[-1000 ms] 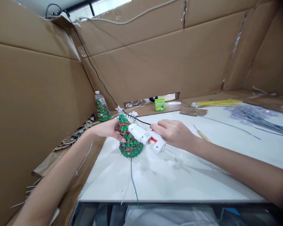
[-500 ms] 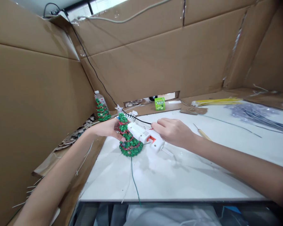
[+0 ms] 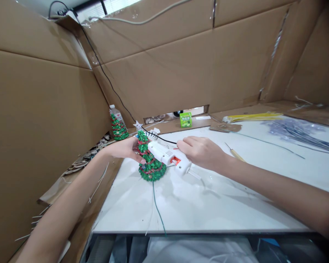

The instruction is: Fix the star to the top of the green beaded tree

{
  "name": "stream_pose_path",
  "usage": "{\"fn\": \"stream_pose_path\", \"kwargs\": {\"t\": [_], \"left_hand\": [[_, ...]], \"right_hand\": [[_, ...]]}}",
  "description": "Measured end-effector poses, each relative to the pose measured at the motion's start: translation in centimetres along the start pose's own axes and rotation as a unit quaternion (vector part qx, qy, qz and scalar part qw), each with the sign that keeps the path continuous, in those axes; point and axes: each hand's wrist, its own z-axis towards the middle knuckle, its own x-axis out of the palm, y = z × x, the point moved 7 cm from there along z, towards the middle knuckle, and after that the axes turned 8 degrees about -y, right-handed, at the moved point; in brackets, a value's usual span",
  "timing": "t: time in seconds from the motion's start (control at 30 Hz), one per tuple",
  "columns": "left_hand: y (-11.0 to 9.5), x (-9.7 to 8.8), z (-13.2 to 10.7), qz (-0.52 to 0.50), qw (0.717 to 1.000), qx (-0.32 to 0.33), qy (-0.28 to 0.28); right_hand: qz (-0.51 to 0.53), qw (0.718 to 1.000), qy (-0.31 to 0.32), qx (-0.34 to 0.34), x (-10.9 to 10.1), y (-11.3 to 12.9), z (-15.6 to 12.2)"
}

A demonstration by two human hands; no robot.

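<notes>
A small green beaded Christmas tree (image 3: 152, 171) with red bead strings and a clear star (image 3: 137, 125) on top stands upright on the white board. My left hand (image 3: 127, 149) grips it from the left side, thumb across the front. In my right hand (image 3: 200, 150) is a white glue gun (image 3: 167, 155) with an orange trigger area, its body lying level across the right side of the tree. A clear glue stick (image 3: 196, 176) juts from its rear. Where the nozzle points is hidden. A thin green wire (image 3: 157, 208) runs from the tree's base towards the board's front edge.
A second beaded tree (image 3: 119, 128) stands by a bottle (image 3: 116, 111) at the back left. Behind lies a green packet (image 3: 185, 119). A wooden-handled awl (image 3: 235, 153), yellow strands (image 3: 253, 117) and dark wires (image 3: 309, 137) lie right. Cardboard walls (image 3: 167, 69) enclose the board (image 3: 208, 215).
Almost nothing differs. The glue gun has tilted very slightly, and the green wire's end has shifted a little to the right.
</notes>
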Motion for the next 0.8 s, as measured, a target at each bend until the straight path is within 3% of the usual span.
{"fn": "stream_pose_path", "kwargs": {"t": [0.8], "left_hand": [[0.04, 0.1, 0.02, 0.006, 1.0, -0.01, -0.002]], "right_hand": [[-0.019, 0.998, -0.048, -0.024, -0.35, 0.21, -0.04]]}}
